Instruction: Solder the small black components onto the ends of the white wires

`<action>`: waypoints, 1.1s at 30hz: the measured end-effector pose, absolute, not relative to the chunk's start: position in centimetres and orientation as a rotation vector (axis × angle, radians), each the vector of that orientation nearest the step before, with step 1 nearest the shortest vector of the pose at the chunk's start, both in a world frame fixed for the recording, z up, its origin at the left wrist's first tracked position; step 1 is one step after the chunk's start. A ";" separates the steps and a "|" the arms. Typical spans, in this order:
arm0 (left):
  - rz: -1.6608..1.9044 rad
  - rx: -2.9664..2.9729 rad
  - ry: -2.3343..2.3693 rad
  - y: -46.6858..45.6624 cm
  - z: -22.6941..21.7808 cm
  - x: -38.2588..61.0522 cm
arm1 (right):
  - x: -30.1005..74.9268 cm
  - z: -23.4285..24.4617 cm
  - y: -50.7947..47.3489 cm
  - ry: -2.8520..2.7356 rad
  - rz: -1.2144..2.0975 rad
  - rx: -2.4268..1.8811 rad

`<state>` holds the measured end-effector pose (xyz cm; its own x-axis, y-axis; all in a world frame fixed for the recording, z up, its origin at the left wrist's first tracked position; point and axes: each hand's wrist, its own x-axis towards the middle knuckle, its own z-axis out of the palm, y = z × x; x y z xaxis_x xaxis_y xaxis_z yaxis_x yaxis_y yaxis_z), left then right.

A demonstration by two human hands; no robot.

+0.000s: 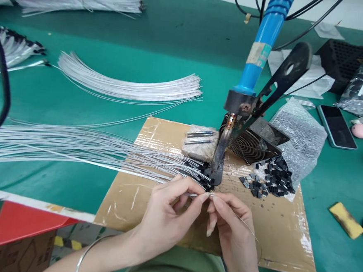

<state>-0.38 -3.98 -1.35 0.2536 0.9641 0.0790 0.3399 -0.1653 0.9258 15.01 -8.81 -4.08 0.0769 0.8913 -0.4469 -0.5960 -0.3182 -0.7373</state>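
My left hand [166, 215] pinches the end of a thin white wire [192, 194] just in front of the soldering iron's tip [216, 171]. My right hand [231, 226] pinches a thin solder strand [249, 228] that loops down past the wrist; its fingertips meet the left hand's at the iron's tip. The blue-handled soldering iron [262, 42] stands tilted in a black metal holder [281, 76]. A fan of white wires with black ends [105, 153] lies on the cardboard sheet [280, 230] left of the iron. A pile of small black parts [273, 177] lies to the right.
More white wire bundles [129, 86] lie on the green table [175, 40]. A small fan [255, 143], bubble wrap [299, 136], a phone [336, 126], a yellow sponge [346, 220], a black tray [348, 60] and black cables [310, 25] sit to the right. A red box edge [22, 224] is at lower left.
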 end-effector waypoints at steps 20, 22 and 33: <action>0.878 1.421 1.297 -3.7 -2.1 -0.6 | 19.6 -4.6 -9.4 -0.950 0.644 -1.732; 0.861 1.409 1.301 -3.5 -1.8 -0.5 | 20.6 -4.7 -8.6 -1.212 0.375 -1.872; 0.910 1.508 1.286 -3.4 -1.7 -0.4 | 20.7 -6.0 -7.5 -1.725 -0.085 -1.893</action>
<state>-0.42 -3.36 -1.70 0.1792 0.9834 -0.0295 0.2991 -0.0258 0.9539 20.74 -7.47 -6.02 0.1659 0.8954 0.4132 0.9315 -0.0048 -0.3637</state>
